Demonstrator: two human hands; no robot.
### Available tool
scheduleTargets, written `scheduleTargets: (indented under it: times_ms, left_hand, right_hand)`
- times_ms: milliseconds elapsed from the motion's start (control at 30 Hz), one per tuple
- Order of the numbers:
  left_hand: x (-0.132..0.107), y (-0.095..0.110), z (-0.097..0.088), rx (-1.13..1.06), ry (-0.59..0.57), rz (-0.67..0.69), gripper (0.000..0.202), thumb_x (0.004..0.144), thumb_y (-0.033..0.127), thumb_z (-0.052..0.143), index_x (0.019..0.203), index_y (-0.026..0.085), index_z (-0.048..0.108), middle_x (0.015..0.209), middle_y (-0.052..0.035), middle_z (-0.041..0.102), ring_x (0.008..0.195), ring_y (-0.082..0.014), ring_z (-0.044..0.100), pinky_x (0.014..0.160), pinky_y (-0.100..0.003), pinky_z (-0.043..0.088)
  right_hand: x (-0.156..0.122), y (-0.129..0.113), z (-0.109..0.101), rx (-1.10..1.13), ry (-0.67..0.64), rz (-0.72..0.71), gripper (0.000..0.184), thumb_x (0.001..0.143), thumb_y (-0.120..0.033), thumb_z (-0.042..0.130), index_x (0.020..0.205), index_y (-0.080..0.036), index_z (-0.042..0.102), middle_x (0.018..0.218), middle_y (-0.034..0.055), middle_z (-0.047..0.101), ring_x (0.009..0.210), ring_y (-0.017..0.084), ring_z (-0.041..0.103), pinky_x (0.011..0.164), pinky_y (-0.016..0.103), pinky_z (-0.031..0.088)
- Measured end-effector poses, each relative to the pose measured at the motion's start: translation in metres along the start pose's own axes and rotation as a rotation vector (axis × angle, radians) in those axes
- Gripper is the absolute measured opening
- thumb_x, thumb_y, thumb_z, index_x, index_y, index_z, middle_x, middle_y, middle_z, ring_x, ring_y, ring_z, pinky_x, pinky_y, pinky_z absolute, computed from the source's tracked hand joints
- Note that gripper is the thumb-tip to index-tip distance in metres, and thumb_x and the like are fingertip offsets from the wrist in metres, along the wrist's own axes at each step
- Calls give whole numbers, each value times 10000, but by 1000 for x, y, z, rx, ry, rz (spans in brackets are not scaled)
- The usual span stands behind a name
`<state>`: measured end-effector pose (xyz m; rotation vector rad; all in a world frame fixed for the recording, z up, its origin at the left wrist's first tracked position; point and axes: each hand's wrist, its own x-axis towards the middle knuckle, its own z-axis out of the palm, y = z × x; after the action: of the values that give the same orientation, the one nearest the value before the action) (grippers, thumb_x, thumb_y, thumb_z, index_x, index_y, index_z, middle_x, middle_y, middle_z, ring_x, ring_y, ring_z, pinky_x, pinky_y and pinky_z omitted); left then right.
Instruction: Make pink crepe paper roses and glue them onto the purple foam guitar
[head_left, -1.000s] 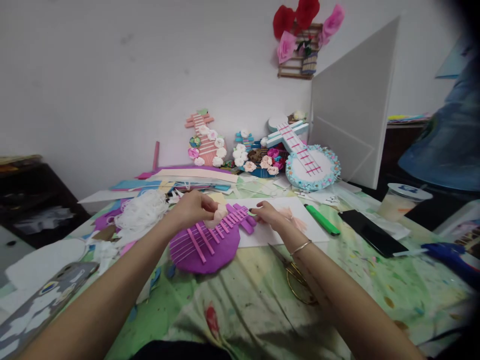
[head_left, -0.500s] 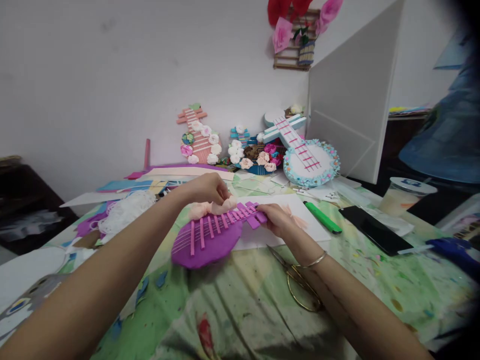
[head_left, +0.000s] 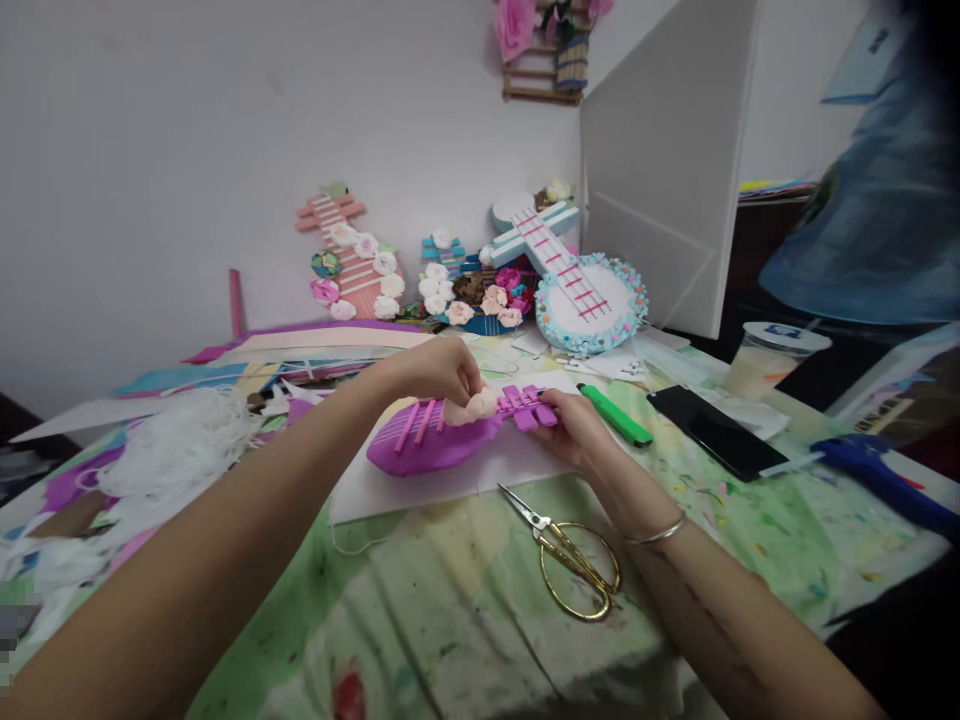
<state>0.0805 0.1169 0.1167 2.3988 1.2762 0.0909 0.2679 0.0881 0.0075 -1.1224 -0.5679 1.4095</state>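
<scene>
A purple foam guitar [head_left: 442, 442] with pink frets is lifted a little over a white sheet [head_left: 450, 480]. My right hand [head_left: 574, 432] is closed on its neck end. My left hand [head_left: 439, 368] pinches a pale peach fabric flower [head_left: 471, 406] and presses it against the guitar's neck. Gold-handled scissors [head_left: 566, 555] lie on the paint-stained table near my right wrist.
Finished foam guitars with flowers [head_left: 352, 262] [head_left: 577, 295] lean on the back wall. A green cutter [head_left: 607, 415], a black phone [head_left: 709, 430], a plastic cup [head_left: 772, 355] and a blue glue gun [head_left: 877, 470] lie to the right. White netting [head_left: 180, 440] is on the left. A white board [head_left: 660, 170] stands behind.
Both hands have tilted the purple guitar up and carried it right over the white sheet. The peach flower has moved along the neck. The camera has swung left and down.
</scene>
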Motion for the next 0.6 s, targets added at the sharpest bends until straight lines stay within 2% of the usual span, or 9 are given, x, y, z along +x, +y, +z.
scheduleTargets:
  times_ms: [267,500,600]
  left_hand:
    - [2,-7,14,44,9,-7,185,527,174,553,630,163,706,590,9,641,624,-147,567,532,-217,347]
    - [-5,-9,17,25,87,-71,216,537,173,570,687,164,724,706,-9,703,697,-170,614,579,-219,395]
    - [-7,-12,20,-3,110,-76,215,545,172,565,686,152,726,679,-16,695,668,-164,607,562,-221,390]
  right_hand:
    - [3,6,2,8,-8,-22,54,740,-111,536,701,-144,516,525,-35,500,487,84,516,506,241,544]
    - [4,8,3,-41,-8,-38,28,751,-141,548,724,-133,545,510,-27,521,457,81,498,465,207,502]
    - [5,10,4,-63,-6,-54,27,745,-146,554,723,-137,542,508,-30,520,447,79,493,467,205,491]
